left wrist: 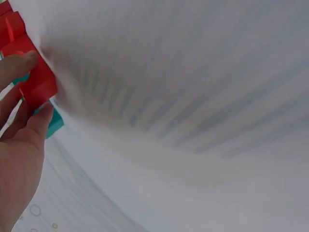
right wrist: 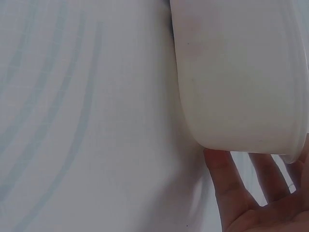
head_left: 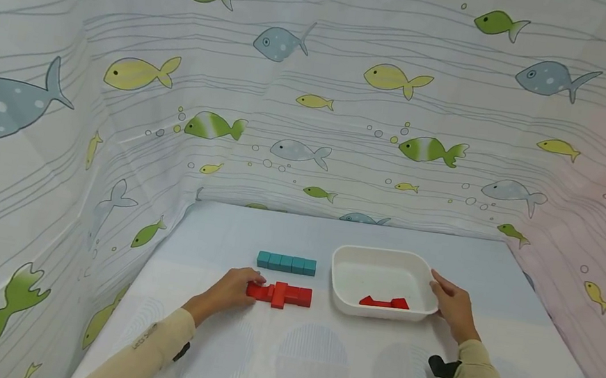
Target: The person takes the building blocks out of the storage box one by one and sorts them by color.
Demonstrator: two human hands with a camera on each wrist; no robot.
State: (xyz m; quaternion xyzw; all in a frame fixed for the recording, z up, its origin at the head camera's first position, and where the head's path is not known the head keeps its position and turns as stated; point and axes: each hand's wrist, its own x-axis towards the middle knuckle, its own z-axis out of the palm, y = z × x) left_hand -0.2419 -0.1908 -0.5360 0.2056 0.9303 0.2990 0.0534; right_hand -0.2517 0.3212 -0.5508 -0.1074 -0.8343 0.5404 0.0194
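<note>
While the left hand (head_left: 230, 292) pinches the red blocks (head_left: 282, 293) and the right hand (head_left: 452, 303) steadies the white tray (head_left: 386, 259) with relaxed fingers, the loosely joined row may well break apart.

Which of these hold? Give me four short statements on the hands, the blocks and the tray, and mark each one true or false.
1. The left hand touches the red blocks on the table. True.
2. The right hand rests inside the white tray. False: it is at the tray's outer right rim.
3. The tray is empty. False: a red piece lies in it.
4. The teal blocks lie in a row behind the red ones. True.
</note>
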